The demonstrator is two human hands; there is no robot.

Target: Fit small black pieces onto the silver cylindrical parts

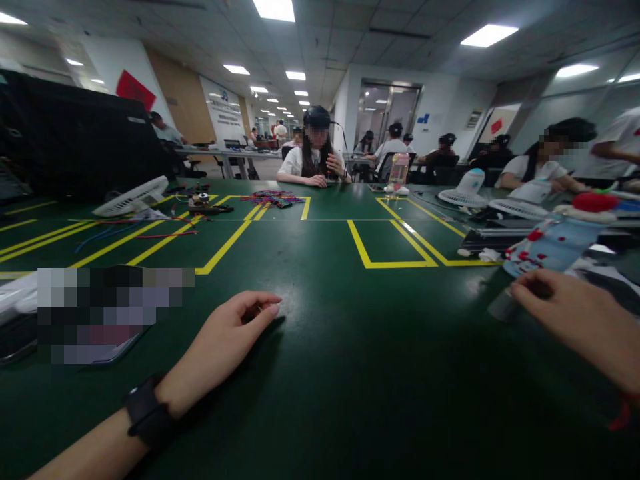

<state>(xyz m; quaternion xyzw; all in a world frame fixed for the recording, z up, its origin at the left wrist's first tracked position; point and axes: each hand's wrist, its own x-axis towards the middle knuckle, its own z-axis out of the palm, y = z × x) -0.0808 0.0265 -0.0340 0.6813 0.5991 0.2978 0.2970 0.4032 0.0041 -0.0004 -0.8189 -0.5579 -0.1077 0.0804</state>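
Observation:
My left hand, with a black band on the wrist, rests low over the green table. Its thumb and fingers are drawn together in a pinch; anything between them is too small to make out. At the right, my right hand has its thumb and forefinger closed on a small grey, blurred piece just above the tabletop. Directly behind that hand stands a light-blue bottle with red spots and a red top.
Left of my left hand lies a phone-like slab, mostly pixelated. Farther back are a white fan, loose wires and a bundle of coloured cables. More fans stand at right. Opposite sits a person near a pink bottle.

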